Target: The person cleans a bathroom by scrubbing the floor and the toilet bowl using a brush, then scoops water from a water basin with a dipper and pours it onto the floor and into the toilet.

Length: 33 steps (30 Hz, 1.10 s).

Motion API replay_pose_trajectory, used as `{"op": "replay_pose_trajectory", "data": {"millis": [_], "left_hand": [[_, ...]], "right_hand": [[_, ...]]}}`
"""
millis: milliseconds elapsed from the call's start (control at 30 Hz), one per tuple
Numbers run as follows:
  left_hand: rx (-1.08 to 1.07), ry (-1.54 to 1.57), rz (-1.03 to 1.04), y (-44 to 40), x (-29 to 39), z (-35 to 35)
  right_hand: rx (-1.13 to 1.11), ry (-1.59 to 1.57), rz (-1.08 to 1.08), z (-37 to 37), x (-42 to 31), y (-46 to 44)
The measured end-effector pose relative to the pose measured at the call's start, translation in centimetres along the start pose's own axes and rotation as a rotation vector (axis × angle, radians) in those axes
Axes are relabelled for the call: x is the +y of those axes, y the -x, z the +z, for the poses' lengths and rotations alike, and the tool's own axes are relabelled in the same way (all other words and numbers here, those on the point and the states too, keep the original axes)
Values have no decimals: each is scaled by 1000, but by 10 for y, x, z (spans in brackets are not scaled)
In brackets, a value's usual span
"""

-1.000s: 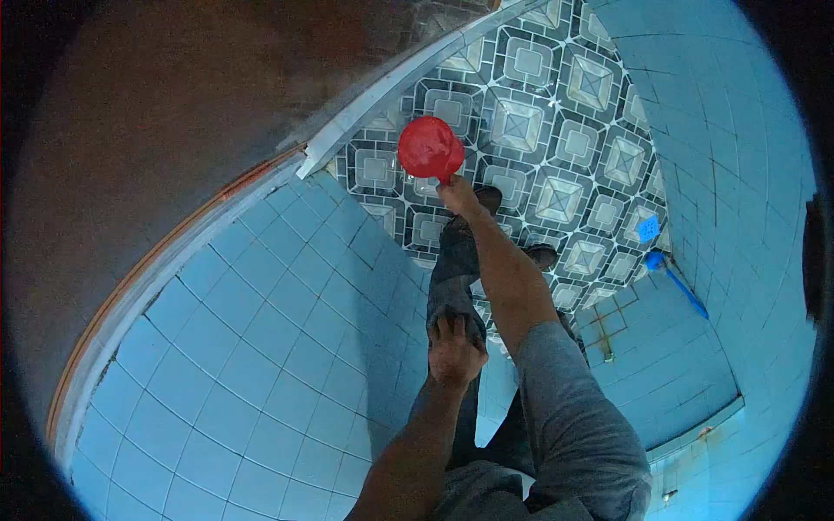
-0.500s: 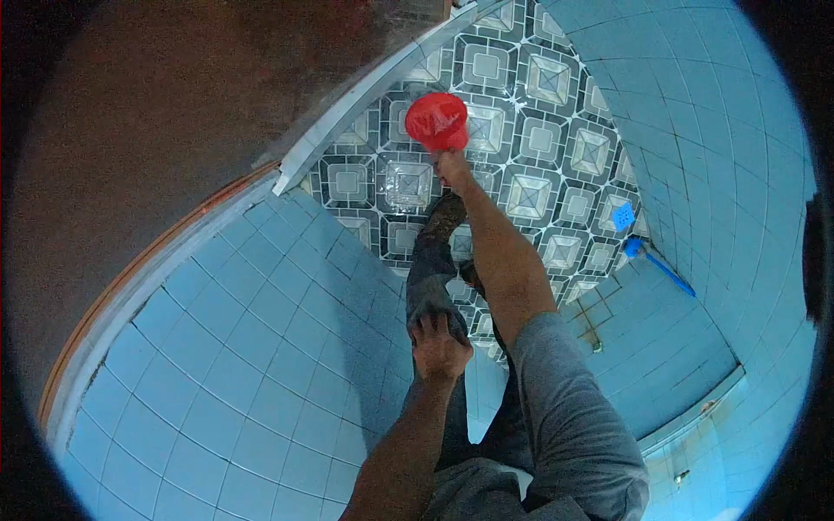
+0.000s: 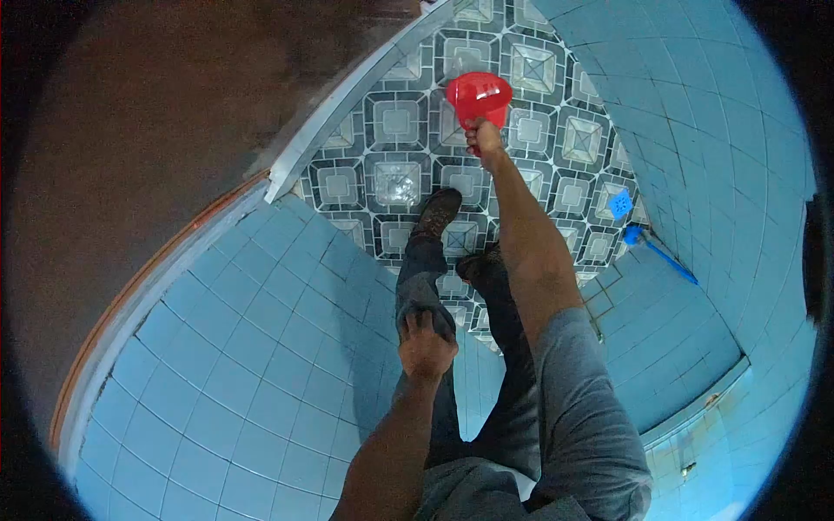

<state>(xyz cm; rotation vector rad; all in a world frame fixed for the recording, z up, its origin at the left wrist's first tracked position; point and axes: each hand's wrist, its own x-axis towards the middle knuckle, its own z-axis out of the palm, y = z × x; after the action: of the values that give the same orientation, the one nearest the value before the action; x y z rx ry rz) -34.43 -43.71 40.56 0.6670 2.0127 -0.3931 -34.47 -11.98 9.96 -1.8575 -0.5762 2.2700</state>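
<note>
My right hand point(image 3: 485, 141) is closed round the handle of a red plastic water dipper point(image 3: 483, 94), held out over the patterned floor tiles point(image 3: 402, 119). The dipper's wide mouth faces away from me, and a bright shine lies on its surface. Resting on my bent knee, my left hand point(image 3: 426, 344) has its fingers spread over the dark trouser leg point(image 3: 420, 291). A brown patterned shoe point(image 3: 437, 213) stands below the dipper, and the other shoe point(image 3: 480, 263) is partly hidden behind my legs.
Blue tiled walls point(image 3: 243, 330) rise on both sides. A pale raised sill point(image 3: 347, 95) borders brown ground point(image 3: 174, 104) at left. A blue long-handled brush point(image 3: 665, 253) leans by the right wall, near a blue floor drain cover point(image 3: 619, 204). Wet shine shows on the floor.
My right hand and the dipper have swung to the right and slightly farther out. Water spilling at the dipper's mouth earlier no longer shows. My left hand stays on the knee.
</note>
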Motion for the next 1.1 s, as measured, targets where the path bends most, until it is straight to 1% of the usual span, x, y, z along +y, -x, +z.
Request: {"op": "replay_pose_trajectory", "data": {"millis": [33, 100, 133, 200, 267, 333, 400, 433, 467, 500, 533, 567, 600, 633, 667, 700, 733, 767, 800, 833, 867, 900, 967, 1000, 1033, 1100], "left_hand": [[-2, -3, 10, -1, 2, 0], [67, 8, 27, -2, 3, 3], [66, 4, 37, -2, 3, 3], [140, -53, 92, -4, 5, -1], [135, -75, 108, -7, 2, 3], [130, -96, 122, -10, 5, 1], [56, -103, 58, -10, 11, -8], [55, -108, 61, -11, 11, -10], [33, -96, 51, -11, 11, -11], [12, -84, 41, -12, 12, -12], [9, -89, 44, -12, 13, -11], [9, -125, 26, -13, 13, -9], [9, -160, 7, -13, 13, -8], [6, -165, 8, -12, 12, -6], [30, -141, 45, -12, 9, -4], [55, -115, 83, -11, 8, -3], [54, -117, 86, -11, 10, -5], [-3, -134, 45, -12, 14, -10], [-59, -152, 3, -12, 16, -12], [-62, -154, 8, -12, 15, -10], [-10, -172, 33, -11, 13, -6], [42, -189, 59, -11, 13, -4], [33, -188, 65, -10, 13, -5], [27, -183, 66, -9, 14, -6], [26, -185, 69, -9, 14, -6], [31, -168, 84, -10, 13, -4]], "right_hand": [[9, -4, -5, -2, 0, 4], [46, -70, 0, -9, 5, 7], [16, -152, -15, -13, 11, 7], [8, -167, -26, -14, 14, 17], [0, -181, -32, -12, 19, 30], [28, -203, 15, -5, 17, 42], [43, -186, -3, 3, 22, 40], [55, -165, -20, 6, 24, 38], [-34, -174, -51, 6, 27, 33], [-30, -179, -50, -1, 45, 6], [-152, 58, -377, -10, 72, -37], [-218, 185, -534, -14, 79, -65], [-269, 297, -698, -8, 64, -65], [-187, 73, -435, -4, 52, -62], [-59, -173, -153, 15, 11, -22], [-4, -245, -77, 25, -14, -2], [10, -293, -44, 30, -32, 3], [31, -336, -26, 36, -46, 5], [-3, -406, -23, 30, -48, -6], [-37, -476, -19, 25, -51, -16], [-109, -616, -9, 17, -52, -27], [-103, -619, -10, 12, -57, -29], [37, -479, -15, 2, -66, -29], [73, -471, -31, -5, -70, -21], [75, -473, -33, -12, -71, -13], [63, -545, -121, -33, -64, -9]]}}
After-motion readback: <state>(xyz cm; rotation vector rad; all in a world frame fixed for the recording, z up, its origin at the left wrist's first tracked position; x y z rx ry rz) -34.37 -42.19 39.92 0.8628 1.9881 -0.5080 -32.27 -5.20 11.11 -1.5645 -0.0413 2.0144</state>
